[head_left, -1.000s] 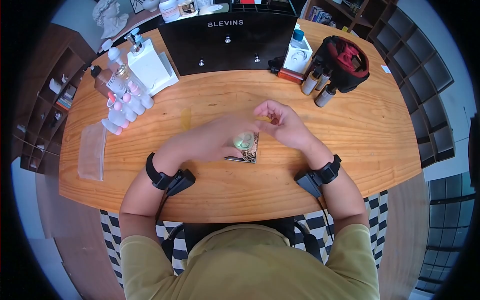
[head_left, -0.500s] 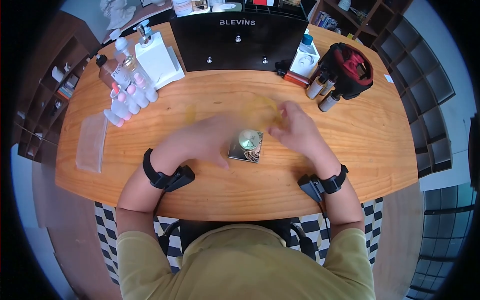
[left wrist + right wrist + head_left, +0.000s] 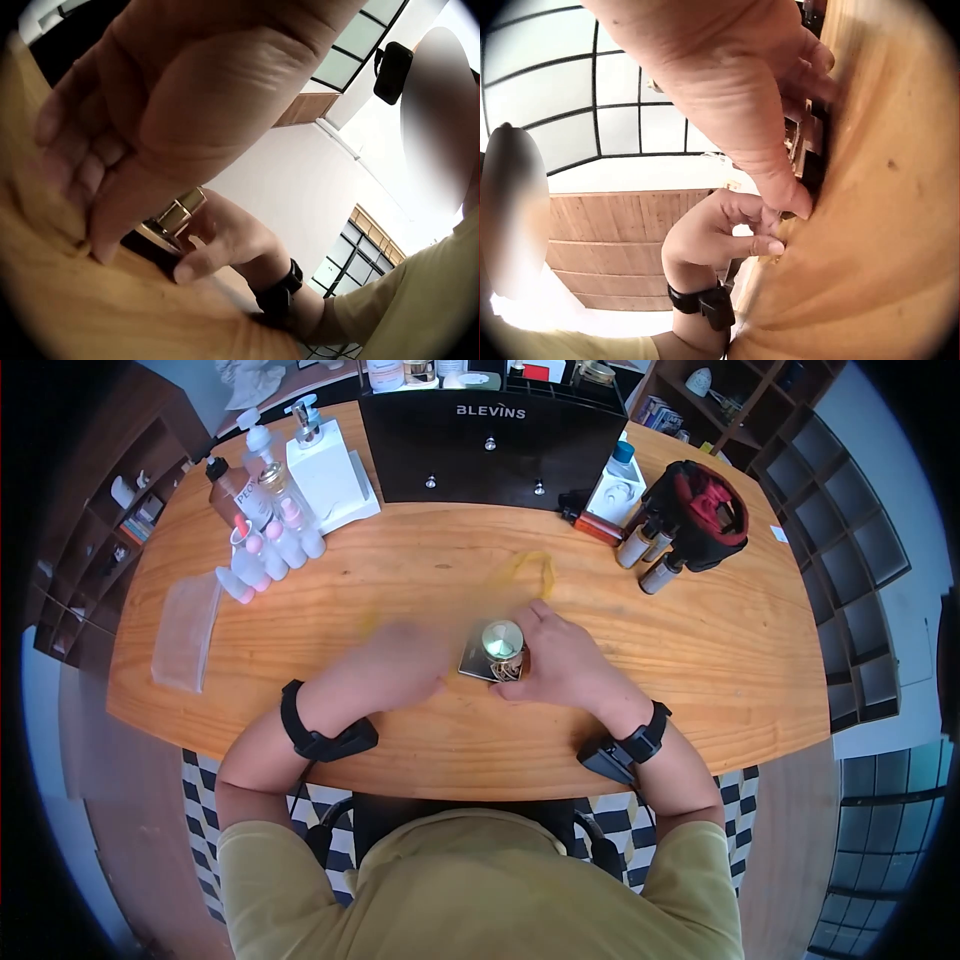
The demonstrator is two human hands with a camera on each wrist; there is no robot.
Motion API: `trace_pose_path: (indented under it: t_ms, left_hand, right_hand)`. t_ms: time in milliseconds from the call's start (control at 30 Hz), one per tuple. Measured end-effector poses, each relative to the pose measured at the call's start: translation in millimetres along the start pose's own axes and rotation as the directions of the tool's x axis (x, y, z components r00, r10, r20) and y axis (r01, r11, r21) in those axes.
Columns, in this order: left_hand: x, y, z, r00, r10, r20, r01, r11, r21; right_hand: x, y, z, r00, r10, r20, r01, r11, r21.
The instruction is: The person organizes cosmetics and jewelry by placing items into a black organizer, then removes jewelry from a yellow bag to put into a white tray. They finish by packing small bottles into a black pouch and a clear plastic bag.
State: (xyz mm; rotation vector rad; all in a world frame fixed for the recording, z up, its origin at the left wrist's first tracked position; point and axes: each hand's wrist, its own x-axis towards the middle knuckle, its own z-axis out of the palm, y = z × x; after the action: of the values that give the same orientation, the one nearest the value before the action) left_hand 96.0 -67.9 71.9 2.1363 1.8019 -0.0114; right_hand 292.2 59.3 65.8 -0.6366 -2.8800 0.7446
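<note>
A squarish black piece with an ornate gold pattern (image 3: 476, 659) sits mid-table, a shiny round gold cap (image 3: 502, 639) on top of it. My right hand (image 3: 572, 657) grips its right side, thumb at the near edge and fingers at the far edge. In the left wrist view the gold cap (image 3: 177, 216) shows as a cylinder above the black base (image 3: 150, 248). My left hand (image 3: 385, 665), blurred, is to the left of it. Its thumb and fingers pinch a thin yellow ribbon (image 3: 46, 217), which also shows as a loop (image 3: 548, 572) behind the black piece.
A black drawer box (image 3: 490, 450) stands at the back. White pump bottle (image 3: 325, 470) and several small pink-capped bottles (image 3: 268, 555) are at the left, near a clear pouch (image 3: 187, 632). At the right are a black-and-red bag (image 3: 705, 510) and small bottles (image 3: 660, 573).
My right hand has let go of the yellow ribbon and come down to grip the black piece. My left hand has moved away from the cap, left and toward me.
</note>
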Motion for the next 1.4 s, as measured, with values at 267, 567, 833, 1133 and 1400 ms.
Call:
trace_pose_path:
  t_ms: [267,567,833,1133,1400]
  left_hand:
    - [-8,31,26,0.991,-0.07,-0.118,0.041,0.971,-0.236]
    - [-11,33,29,0.984,-0.024,-0.178,-0.041,0.936,-0.348]
    - [-15,25,18,0.989,-0.087,-0.117,0.04,0.932,-0.361]
    - [-7,41,18,0.999,0.031,0.022,-0.01,0.78,-0.626]
    - [-17,28,-12,0.874,0.439,0.208,-0.326,0.847,-0.419]
  right_hand:
    - [3,-2,6,0.996,0.037,-0.077,-0.038,0.999,-0.012]
    - [0,-3,8,0.996,0.031,-0.078,-0.033,0.999,-0.021]
    - [-4,-9,7,0.996,0.076,-0.044,-0.078,0.997,-0.026]
    - [-5,8,5,0.988,-0.15,-0.036,0.151,0.988,0.037]
    - [-8,20,-11,0.955,-0.252,0.157,0.22,0.955,0.198]
